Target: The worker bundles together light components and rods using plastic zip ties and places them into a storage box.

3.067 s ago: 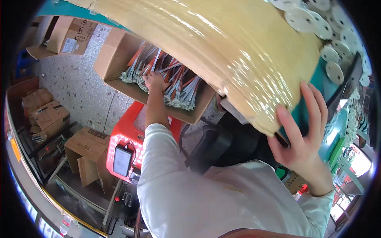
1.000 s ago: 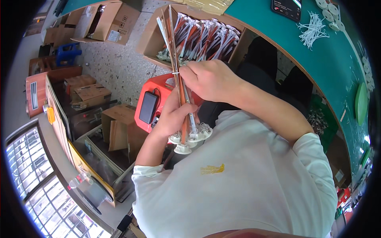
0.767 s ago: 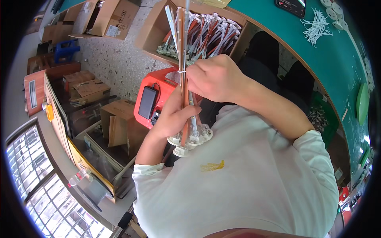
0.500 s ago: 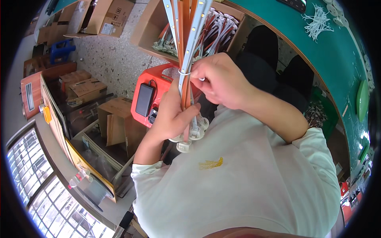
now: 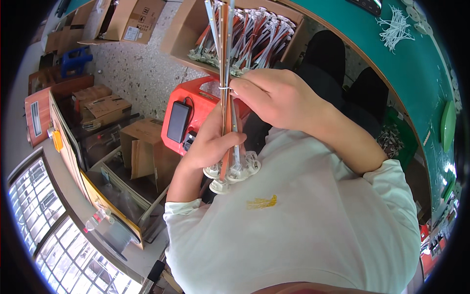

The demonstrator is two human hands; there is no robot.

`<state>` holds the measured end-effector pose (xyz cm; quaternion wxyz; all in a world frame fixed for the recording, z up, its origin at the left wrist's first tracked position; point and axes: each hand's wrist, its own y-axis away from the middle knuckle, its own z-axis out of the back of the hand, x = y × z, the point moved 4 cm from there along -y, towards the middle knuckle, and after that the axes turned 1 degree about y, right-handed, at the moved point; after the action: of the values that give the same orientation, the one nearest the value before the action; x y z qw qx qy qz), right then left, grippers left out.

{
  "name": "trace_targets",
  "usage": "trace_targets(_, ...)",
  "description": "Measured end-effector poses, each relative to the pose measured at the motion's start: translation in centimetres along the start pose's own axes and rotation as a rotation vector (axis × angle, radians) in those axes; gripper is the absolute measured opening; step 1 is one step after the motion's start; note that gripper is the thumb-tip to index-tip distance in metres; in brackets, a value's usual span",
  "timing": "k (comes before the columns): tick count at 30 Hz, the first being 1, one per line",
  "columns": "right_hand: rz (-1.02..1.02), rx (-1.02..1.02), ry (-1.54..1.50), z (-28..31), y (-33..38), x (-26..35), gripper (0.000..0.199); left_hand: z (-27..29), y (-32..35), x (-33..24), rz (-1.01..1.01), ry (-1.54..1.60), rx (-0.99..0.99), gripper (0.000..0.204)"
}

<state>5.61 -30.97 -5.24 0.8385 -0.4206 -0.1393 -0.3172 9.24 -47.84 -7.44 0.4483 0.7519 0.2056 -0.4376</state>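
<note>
A bundle of narrow LED strips (image 5: 224, 54), some white and some orange-brown, stands upright before my chest. My left hand (image 5: 211, 144) is wrapped round its lower part, thumb across the front. Below that hand the round white end pieces (image 5: 237, 171) hang with short wires. A thin white tie (image 5: 224, 88) circles the bundle above my left hand. Right beside the tie, the fingers of my right hand (image 5: 286, 100) are closed in a pinch against the strips. The back of that hand hides most of what its fingertips hold.
An open carton (image 5: 181, 41) ahead holds many similar strips. A red plastic stool (image 5: 169, 132) carrying a black power pack (image 5: 179, 121) stands beyond my left hand. At the right, white ties (image 5: 395, 29) lie on the green table (image 5: 416, 73). Boxes (image 5: 152, 149) stand to the left.
The bundle has turned and become more upright, showing the strips more edge-on. My right hand has rolled over, its knuckles now covering the tie's end that showed before.
</note>
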Motion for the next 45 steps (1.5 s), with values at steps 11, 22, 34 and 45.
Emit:
trace_targets(11, -1.368, 0.232, -1.869, -5.8, 1.7, -1.1, 0.028, 1.2, -0.2, 2.7, -0.132, 0.037, 0.033, 0.072)
trace_targets(22, -0.823, -0.048, -0.690, -7.6, 2.5, -6.0, 0.029, 0.5, -2.2, 5.8, -0.001, 0.841, 0.070, 0.046)
trace_targets(34, -0.212, -0.252, -0.157, -5.7, 1.5, -3.1, 0.022, 0.0, -3.4, 6.7, -0.096, 0.656, 0.075, 0.055)
trace_targets(45, -0.008, -0.141, -0.025, -4.4, 1.6, -2.5, 0.022, -0.3, -3.2, 6.1, -0.095, 0.287, -0.041, 0.060)
